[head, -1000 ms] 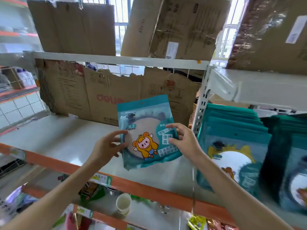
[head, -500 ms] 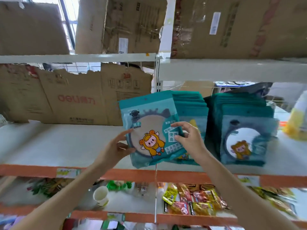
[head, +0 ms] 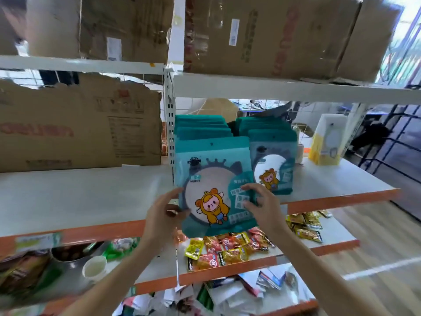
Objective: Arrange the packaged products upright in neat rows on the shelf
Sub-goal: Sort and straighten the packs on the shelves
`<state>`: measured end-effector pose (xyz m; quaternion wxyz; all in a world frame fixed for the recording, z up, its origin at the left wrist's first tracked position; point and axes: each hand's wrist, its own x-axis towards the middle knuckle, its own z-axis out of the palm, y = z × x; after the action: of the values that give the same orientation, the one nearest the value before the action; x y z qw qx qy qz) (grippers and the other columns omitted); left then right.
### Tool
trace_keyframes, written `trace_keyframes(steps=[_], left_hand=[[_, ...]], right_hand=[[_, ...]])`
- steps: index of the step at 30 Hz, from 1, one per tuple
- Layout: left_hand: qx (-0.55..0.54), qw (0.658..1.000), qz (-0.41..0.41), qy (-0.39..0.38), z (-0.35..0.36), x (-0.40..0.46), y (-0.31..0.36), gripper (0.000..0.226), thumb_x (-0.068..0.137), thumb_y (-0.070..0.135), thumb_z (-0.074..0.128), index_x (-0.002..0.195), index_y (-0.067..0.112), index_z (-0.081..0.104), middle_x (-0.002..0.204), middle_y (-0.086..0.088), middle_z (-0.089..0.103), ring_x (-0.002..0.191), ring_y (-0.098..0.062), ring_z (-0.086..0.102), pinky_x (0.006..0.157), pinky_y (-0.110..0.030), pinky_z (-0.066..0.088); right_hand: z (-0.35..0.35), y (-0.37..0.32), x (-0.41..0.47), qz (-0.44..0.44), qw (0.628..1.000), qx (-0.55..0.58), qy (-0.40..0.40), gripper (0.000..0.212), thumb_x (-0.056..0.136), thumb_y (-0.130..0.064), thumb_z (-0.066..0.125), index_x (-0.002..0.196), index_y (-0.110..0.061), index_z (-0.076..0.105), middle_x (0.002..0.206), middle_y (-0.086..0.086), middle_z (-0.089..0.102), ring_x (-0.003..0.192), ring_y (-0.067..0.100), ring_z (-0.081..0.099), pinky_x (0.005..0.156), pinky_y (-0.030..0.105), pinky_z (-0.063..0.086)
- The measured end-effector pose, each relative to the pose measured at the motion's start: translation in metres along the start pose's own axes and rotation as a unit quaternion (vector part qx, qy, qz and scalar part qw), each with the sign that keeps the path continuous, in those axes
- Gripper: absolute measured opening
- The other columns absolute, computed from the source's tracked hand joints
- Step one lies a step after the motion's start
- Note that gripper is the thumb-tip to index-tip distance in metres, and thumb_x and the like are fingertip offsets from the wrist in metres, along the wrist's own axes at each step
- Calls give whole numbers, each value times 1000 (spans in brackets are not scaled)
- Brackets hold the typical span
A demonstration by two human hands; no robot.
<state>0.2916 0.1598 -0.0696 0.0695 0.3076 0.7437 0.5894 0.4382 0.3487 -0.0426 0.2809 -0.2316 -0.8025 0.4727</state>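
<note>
Shelving, white metal with orange front edge [head: 341, 199]: two rows of teal pouches [head: 271, 137] stand far right. Teal cartoon-printed plastic pouch [head: 211, 179], upright, at the near end of the left row. My left hand [head: 164, 215] and right hand [head: 264, 206] pinch its side edges. I'd seat it square, flush against that row. Print is blurred; its base is hidden.

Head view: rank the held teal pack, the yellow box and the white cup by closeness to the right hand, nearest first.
1. Held teal pack: gripped by the right hand at its right edge.
2. Yellow box: up and to the right, at the back of the same shelf.
3. White cup: lower left, on the shelf below.
</note>
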Motion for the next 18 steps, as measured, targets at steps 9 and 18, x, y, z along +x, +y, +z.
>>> trace_keyframes(steps=[9, 18], left_hand=[[0, 999, 31, 13, 32, -12, 10, 55, 75, -1, 71, 113, 35, 53, 115, 5, 53, 85, -9, 62, 63, -11, 52], [69, 994, 84, 28, 99, 37, 26, 54, 79, 6, 71, 119, 35, 49, 113, 8, 48, 91, -12, 58, 69, -7, 50]], right_hand=[[-20, 26, -8, -30, 998, -53, 33, 33, 88, 1, 57, 115, -17, 56, 112, -3, 59, 97, 7, 58, 69, 8, 50], [-68, 65, 50, -63, 995, -36, 72, 33, 88, 3, 57, 105, -25, 53, 113, 1, 60, 93, 11, 58, 64, 8, 49]])
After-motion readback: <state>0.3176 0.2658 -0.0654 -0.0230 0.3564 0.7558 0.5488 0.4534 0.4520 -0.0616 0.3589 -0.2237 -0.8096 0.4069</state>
